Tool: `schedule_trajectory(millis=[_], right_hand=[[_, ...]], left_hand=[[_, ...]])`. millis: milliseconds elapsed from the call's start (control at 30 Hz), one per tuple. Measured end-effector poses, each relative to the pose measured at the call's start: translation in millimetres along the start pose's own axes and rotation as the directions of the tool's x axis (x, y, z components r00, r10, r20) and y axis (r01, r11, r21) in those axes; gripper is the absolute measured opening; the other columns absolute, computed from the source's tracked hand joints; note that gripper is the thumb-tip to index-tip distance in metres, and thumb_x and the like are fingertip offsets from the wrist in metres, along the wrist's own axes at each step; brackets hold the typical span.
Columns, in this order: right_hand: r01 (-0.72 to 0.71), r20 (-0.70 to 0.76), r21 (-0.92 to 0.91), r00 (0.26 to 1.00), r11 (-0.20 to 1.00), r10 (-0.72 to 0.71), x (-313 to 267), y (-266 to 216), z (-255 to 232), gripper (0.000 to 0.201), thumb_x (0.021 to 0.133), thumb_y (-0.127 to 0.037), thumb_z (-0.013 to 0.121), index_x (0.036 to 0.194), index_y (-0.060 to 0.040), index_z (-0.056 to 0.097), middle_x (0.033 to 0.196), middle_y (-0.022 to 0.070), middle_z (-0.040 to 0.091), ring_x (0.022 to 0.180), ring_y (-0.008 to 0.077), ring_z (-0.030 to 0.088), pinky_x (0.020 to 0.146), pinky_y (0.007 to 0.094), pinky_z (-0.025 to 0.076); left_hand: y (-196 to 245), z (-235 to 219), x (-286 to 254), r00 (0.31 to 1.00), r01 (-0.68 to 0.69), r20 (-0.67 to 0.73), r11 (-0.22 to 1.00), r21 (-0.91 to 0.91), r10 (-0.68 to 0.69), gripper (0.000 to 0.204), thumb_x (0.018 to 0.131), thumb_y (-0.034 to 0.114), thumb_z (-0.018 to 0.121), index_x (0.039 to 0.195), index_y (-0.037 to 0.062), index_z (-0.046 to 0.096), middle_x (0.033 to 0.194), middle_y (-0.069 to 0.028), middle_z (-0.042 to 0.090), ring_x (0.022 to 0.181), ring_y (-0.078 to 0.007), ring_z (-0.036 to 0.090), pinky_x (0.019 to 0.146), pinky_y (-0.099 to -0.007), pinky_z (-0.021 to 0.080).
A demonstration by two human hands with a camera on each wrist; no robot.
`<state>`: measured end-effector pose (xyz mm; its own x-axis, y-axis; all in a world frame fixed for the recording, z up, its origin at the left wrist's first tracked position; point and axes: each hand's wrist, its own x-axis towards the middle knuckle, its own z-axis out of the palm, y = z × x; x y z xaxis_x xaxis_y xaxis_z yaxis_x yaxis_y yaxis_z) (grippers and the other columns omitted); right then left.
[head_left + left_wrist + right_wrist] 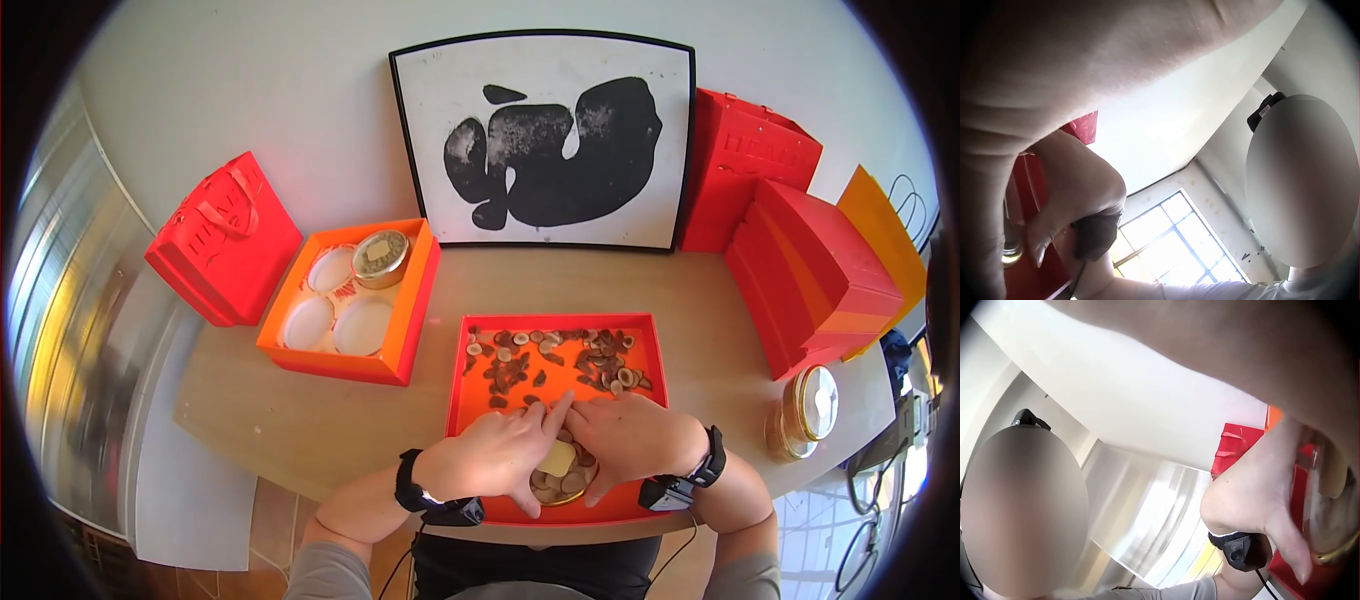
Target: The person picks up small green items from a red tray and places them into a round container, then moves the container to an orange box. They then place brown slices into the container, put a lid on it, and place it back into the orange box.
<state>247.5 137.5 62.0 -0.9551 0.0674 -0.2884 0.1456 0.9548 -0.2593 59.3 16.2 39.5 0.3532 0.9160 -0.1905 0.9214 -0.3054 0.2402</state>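
A person's bare hands meet over a red tray (456, 405) with an orange floor, seen from above, on a pale table (340, 430). In the near part of the tray, between the palms, sits a round clear jar (573, 482) with a gold rim (565, 501), a pale patch (556, 459) on top and brown-and-cream dried slices showing inside. The left hand (487, 458) curves around one side and the right hand (637, 437) around the other, thumbs toward the person and fingertips together at the far side, so the jar is clasped in both; how firmly, I cannot tell. It looks stiff-walled and fairly light, since dried slices weigh little, though whether it is plastic or glass is unclear. The smooth, curved side could slip or turn under dry palms, so the surest hold is likely low around the side, one palm opposite the other, keeping level. The slices look hard and perhaps brittle, like the loose slices (606, 362) scattered behind in the tray, and may rattle and shift if tipped.
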Motion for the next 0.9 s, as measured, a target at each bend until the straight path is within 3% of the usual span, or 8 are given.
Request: schedule_trajectory(millis=[200,267,400,567,633,733,833,900], right_hand=[[-0.040,-0.017,-0.050,0.999,0.998,0.040,-13,17,-6,0.096,0.070,-0.059,0.086,0.136,0.0035,0.054,0.120,0.0133,0.066,0.116,0.0310,0.065,0.091,0.0401,0.054],[-0.081,-0.249,-0.077,0.967,0.994,0.059,-18,23,-4,0.093,0.073,-0.057,0.084,0.136,0.0049,0.056,0.125,0.0148,0.066,0.115,0.0320,0.065,0.093,0.0421,0.054],[-0.174,-0.209,-0.045,0.964,0.984,0.161,-24,14,-28,0.095,0.075,-0.056,0.083,0.142,0.0041,0.052,0.127,0.0149,0.067,0.116,0.0321,0.065,0.094,0.0416,0.054],[-0.244,-0.158,-0.012,0.958,0.970,0.239,-21,14,-30,0.080,0.082,-0.047,0.080,0.141,-0.0007,0.053,0.121,0.0153,0.068,0.111,0.0330,0.067,0.092,0.0429,0.055],[-0.232,-0.177,-0.012,0.958,0.973,0.226,-21,16,-26,0.076,0.084,-0.045,0.079,0.141,-0.0008,0.053,0.120,0.0160,0.068,0.111,0.0338,0.067,0.092,0.0432,0.055],[-0.204,-0.203,-0.016,0.959,0.979,0.197,-21,19,-19,0.068,0.086,-0.040,0.078,0.137,-0.0010,0.055,0.118,0.0170,0.068,0.109,0.0350,0.067,0.091,0.0436,0.055],[-0.192,-0.223,-0.010,0.957,0.981,0.185,-19,20,-15,0.060,0.088,-0.037,0.077,0.131,-0.0014,0.056,0.114,0.0168,0.068,0.108,0.0351,0.067,0.089,0.0440,0.055],[-0.195,-0.220,-0.004,0.957,0.981,0.189,-18,21,-13,0.056,0.088,-0.035,0.077,0.129,-0.0017,0.057,0.113,0.0163,0.068,0.108,0.0349,0.067,0.088,0.0443,0.055]], left_hand=[[-3,-7,5,0.997,0.003,0.083,0.999,-0.046,0.000,0.131,0.059,0.046,0.095,0.155,-0.0108,0.025,0.109,-0.0239,0.058,0.092,-0.0373,0.066,0.074,-0.0440,0.058],[-12,-3,7,0.998,-0.035,0.044,0.999,-0.041,0.037,0.127,0.061,0.046,0.094,0.156,-0.0056,0.027,0.111,-0.0237,0.057,0.095,-0.0376,0.066,0.078,-0.0445,0.057],[-24,-36,-9,1.000,0.022,-0.006,0.994,-0.105,-0.023,0.124,0.062,0.045,0.094,0.157,0.0000,0.029,0.120,-0.0246,0.056,0.102,-0.0394,0.065,0.086,-0.0456,0.056],[-69,-91,-59,0.937,0.018,-0.325,0.945,-0.326,-0.130,0.120,0.061,0.034,0.096,0.158,0.0032,0.031,0.144,-0.0196,0.052,0.129,-0.0352,0.056,0.107,-0.0443,0.048],[-92,-115,-79,0.864,0.099,-0.398,0.878,-0.469,-0.310,0.113,0.063,0.029,0.095,0.155,0.0029,0.035,0.143,-0.0203,0.054,0.130,-0.0322,0.058,0.106,-0.0399,0.049],[-151,-127,-93,0.639,0.149,-0.513,0.746,-0.649,-0.574,0.102,0.065,0.025,0.092,0.150,0.0005,0.040,0.140,-0.0218,0.058,0.127,-0.0313,0.061,0.101,-0.0363,0.052],[-233,-134,-108,0.611,0.361,-0.538,0.810,-0.463,-0.580,0.104,0.065,0.033,0.092,0.148,-0.0007,0.041,0.140,-0.0248,0.058,0.128,-0.0341,0.060,0.102,-0.0407,0.052],[-276,-120,-112,0.287,0.730,-0.558,0.555,-0.398,-0.778,0.110,0.063,0.044,0.093,0.147,-0.0019,0.039,0.139,-0.0277,0.058,0.129,-0.0368,0.058,0.105,-0.0447,0.050]])
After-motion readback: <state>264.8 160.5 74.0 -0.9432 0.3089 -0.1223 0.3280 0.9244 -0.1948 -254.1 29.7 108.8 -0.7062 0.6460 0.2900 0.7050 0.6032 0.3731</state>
